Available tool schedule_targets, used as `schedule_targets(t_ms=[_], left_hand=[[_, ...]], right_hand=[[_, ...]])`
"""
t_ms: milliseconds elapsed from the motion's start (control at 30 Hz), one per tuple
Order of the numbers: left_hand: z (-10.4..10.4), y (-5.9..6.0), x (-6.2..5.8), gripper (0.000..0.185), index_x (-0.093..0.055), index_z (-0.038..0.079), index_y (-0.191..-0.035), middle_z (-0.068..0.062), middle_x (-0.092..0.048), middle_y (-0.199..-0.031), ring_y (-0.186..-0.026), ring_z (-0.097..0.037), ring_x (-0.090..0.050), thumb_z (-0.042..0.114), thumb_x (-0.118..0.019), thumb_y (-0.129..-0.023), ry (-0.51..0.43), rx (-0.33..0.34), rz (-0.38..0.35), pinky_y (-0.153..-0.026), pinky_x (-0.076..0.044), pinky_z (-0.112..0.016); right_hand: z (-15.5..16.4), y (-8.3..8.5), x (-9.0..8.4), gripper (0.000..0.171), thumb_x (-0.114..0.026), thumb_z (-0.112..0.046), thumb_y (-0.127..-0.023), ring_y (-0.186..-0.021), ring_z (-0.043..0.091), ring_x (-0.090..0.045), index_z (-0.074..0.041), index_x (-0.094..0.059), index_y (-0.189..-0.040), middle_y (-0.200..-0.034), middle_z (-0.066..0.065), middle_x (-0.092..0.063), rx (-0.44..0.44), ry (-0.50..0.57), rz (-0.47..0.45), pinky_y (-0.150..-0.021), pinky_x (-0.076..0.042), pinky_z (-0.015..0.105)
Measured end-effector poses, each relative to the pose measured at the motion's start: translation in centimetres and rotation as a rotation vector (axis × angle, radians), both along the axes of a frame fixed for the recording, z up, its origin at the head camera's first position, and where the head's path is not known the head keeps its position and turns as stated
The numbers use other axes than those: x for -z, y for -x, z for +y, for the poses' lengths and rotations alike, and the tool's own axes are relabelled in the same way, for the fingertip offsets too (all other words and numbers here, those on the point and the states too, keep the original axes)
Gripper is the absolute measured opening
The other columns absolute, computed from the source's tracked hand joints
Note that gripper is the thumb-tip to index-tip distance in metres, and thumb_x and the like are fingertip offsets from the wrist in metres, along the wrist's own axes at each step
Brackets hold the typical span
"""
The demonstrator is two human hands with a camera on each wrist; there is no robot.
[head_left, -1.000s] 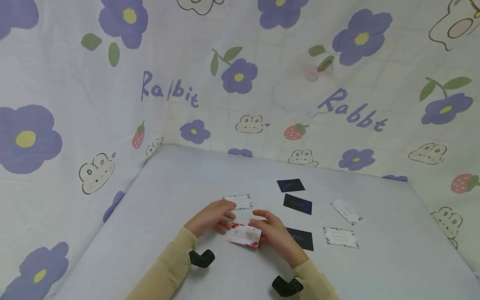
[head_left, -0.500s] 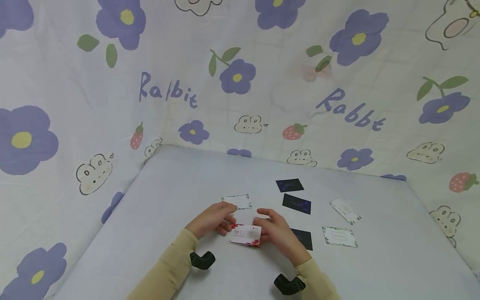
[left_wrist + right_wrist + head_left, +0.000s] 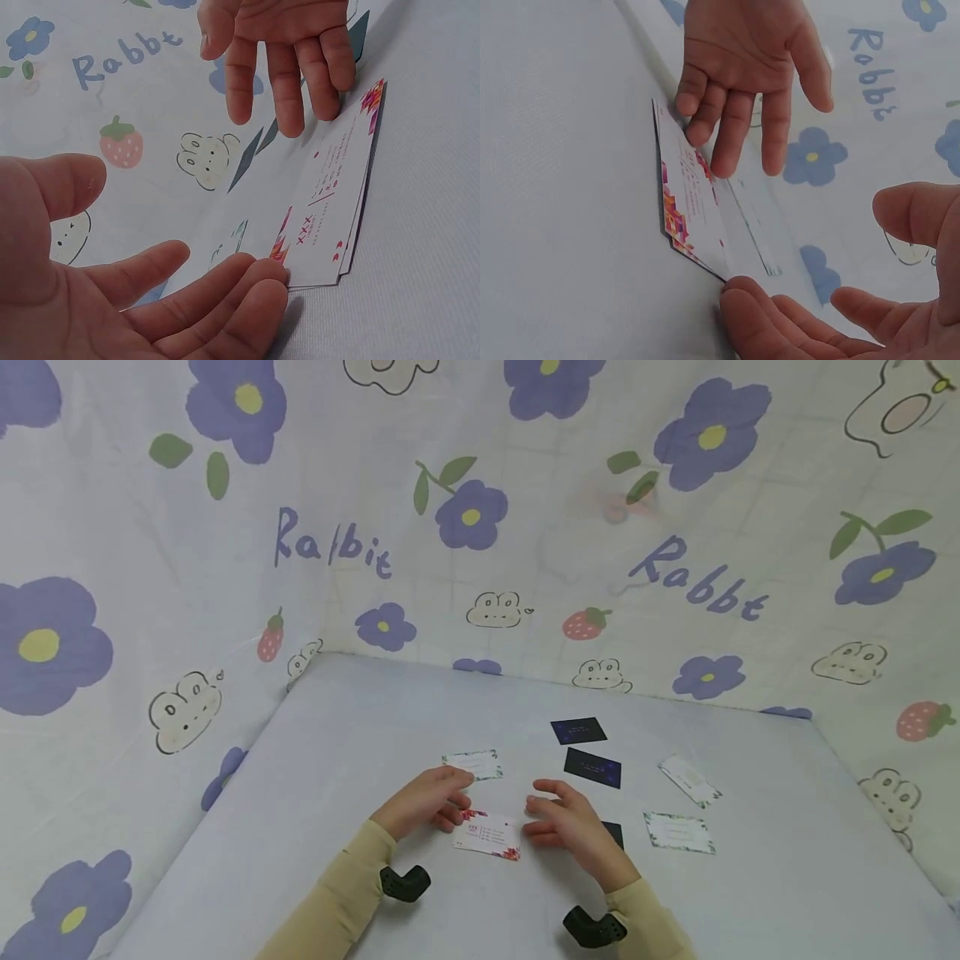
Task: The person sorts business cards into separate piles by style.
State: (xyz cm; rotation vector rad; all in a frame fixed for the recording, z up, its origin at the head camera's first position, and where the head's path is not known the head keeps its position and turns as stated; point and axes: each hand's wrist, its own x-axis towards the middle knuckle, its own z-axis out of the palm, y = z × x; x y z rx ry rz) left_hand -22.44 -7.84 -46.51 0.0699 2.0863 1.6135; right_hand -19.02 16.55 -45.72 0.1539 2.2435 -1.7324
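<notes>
Hands and cards at the moment of release. The red-patterned cards (image 3: pixel 486 837) lie in a small stack on the white surface (image 3: pixel 341 718), directly between the two hands. The right hand (image 3: pixel 576 828), which half a second ago is at the stack's right end, now stands just beside it, a strip of surface showing between in the head view. Its grip is relaxed and holds nothing. The left hand (image 3: pixel 426 802) keeps its place at the stack's far left corner, fingertips at the edge, thumb well clear; its grip, too, is loose and pinches nothing. The top card, raised a little before, now lies flatter. In both wrist views the edges beneath jut slightly from under it, so the stack appears gathered but not quite flush; the exact count cannot be told. The change most likely marks the letting-go of this group. The nearest black card (image 3: pixel 614 832) is now covered further by the right hand; the green-bordered card (image 3: pixel 480 763) beyond the left hand is unmoved.
</notes>
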Motion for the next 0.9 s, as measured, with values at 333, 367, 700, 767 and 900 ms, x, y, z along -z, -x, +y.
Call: schedule_targets(t_ms=[333, 367, 700, 767, 900], left_hand=[[0.2, 0.0, 0.1, 0.051, -0.053, 0.003, -0.136, -0.016, -0.069, -0.114, -0.074, -0.015, -0.060, 0.043, -0.052, -0.104, 0.004, -0.001, 0.005, -0.065, -0.054, -0.022], [0.2, 0.0, 0.1, 0.051, -0.053, 0.003, -0.137, -0.016, -0.069, -0.114, -0.074, -0.015, -0.060, 0.043, -0.052, -0.104, 0.004, -0.001, 0.004, -0.065, -0.054, -0.022], [0.1, -0.2, -0.2, 0.051, -0.053, 0.002, -0.136, -0.017, -0.069, -0.114, -0.074, -0.015, -0.060, 0.042, -0.051, -0.105, -0.001, 0.001, 0.010, -0.065, -0.054, -0.023], [0.0, -0.2, -0.3, 0.051, -0.053, 0.002, -0.137, -0.017, -0.069, -0.114, -0.074, -0.015, -0.061, 0.041, -0.051, -0.105, -0.001, 0.001, 0.018, -0.066, -0.055, -0.023], [-0.1, 0.0, -0.4, 0.051, -0.053, 0.002, -0.139, -0.019, -0.068, -0.119, -0.077, -0.016, -0.063, 0.041, -0.051, -0.105, -0.012, -0.021, 0.040, -0.067, -0.056, -0.024]], right_hand=[[-0.2, 0.1, 0.3, 0.051, -0.059, -0.023, -0.102, -0.089, 0.026, -0.075, -0.002, -0.046, -0.147, -0.132, 0.026, -0.063, 0.008, 0.016, 0.002, -0.083, -0.062, 0.036], [-0.3, 0.2, 0.4, 0.051, -0.059, -0.023, -0.101, -0.089, 0.026, -0.075, -0.002, -0.046, -0.147, -0.132, 0.026, -0.063, 0.010, 0.020, 0.001, -0.083, -0.062, 0.035], [-0.1, 0.2, 0.3, 0.051, -0.059, -0.023, -0.102, -0.094, 0.026, -0.075, -0.003, -0.046, -0.147, -0.133, 0.026, -0.063, 0.016, 0.022, 0.016, -0.085, -0.062, 0.036], [0.2, 0.2, 0.1, 0.052, -0.058, -0.023, -0.102, -0.097, 0.027, -0.074, -0.002, -0.045, -0.147, -0.133, 0.026, -0.063, 0.013, 0.020, 0.025, -0.088, -0.062, 0.038], [1.4, 0.2, -0.5, 0.053, -0.057, -0.024, -0.102, -0.100, 0.027, -0.074, -0.002, -0.043, -0.148, -0.136, 0.028, -0.060, 0.019, 0.013, 0.036, -0.090, -0.061, 0.039]])
